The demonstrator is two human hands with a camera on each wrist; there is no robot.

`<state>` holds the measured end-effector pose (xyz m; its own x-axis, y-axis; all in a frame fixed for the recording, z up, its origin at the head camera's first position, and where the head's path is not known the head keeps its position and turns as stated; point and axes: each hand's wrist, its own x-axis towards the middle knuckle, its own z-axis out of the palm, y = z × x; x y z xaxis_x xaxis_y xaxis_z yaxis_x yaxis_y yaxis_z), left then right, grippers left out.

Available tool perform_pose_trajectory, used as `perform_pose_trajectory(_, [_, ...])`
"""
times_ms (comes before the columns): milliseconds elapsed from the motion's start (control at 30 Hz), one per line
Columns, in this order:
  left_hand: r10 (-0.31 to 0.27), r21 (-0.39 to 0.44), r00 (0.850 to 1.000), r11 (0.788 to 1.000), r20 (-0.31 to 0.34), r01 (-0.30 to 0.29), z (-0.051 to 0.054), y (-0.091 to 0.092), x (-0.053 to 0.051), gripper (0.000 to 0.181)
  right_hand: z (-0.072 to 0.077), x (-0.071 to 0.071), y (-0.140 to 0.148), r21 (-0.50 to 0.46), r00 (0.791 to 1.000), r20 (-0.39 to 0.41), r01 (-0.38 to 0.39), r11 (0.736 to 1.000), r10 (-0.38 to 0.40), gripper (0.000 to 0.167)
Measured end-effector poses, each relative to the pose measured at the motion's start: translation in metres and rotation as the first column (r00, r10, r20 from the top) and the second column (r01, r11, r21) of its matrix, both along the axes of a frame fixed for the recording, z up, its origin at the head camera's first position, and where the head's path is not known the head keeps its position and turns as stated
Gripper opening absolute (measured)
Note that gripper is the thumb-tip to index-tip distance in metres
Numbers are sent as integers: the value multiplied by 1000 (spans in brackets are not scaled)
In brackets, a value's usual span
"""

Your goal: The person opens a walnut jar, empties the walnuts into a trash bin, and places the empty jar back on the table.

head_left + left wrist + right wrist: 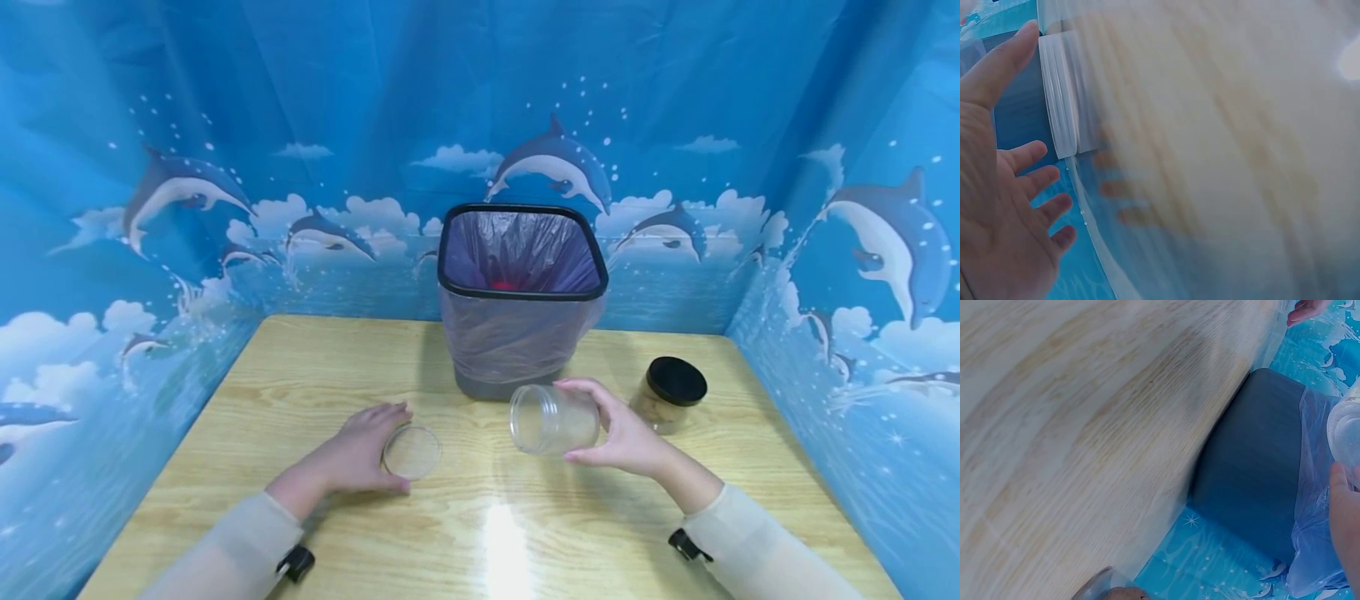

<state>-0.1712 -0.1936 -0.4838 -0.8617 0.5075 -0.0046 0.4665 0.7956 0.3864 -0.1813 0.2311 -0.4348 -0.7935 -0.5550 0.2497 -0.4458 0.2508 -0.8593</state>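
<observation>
My left hand (371, 450) reaches around the left side of a clear round lid (412, 452) that lies on the table. In the left wrist view, the fingers are spread beside the lid's ribbed edge (1063, 94); whether any fingertip touches it, I cannot tell. With thumb and fingers, my right hand (618, 425) grips a clear plastic jar (573, 419) near its base. The jar is tipped on its side above the table, its uncapped mouth facing left. Only part of the jar (1346, 434) shows at the edge of the right wrist view.
Behind the right hand's jar stands a grey bin (487, 389) with a translucent purple liner and black rim; something red lies inside. A black-lidded jar (677, 382) with brownish contents is beyond the right hand. Blue dolphin-print curtains surround the wooden table (322, 367).
</observation>
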Motion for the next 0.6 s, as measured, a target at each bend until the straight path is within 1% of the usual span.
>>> perform_pose_trajectory(133, [-6,-28,1000,1000,5,6,-4,0,-3,108,1,1,0,5,1000,5,3,1000,-3,90])
perform_pose_trajectory(233, [-4,-41,1000,999,15,5,-3,0,-3,106,2,1,1,8,1000,7,7,1000,-7,90])
perform_pose_trajectory(400, [-14,-34,1000,999,24,15,-1,2,-3,103,3,1,2,14,1000,3,10,1000,-10,90])
perform_pose_trajectory(600, [-14,-43,999,999,29,15,-3,2,-4,102,3,2,3,20,1000,14,12,1000,-13,89])
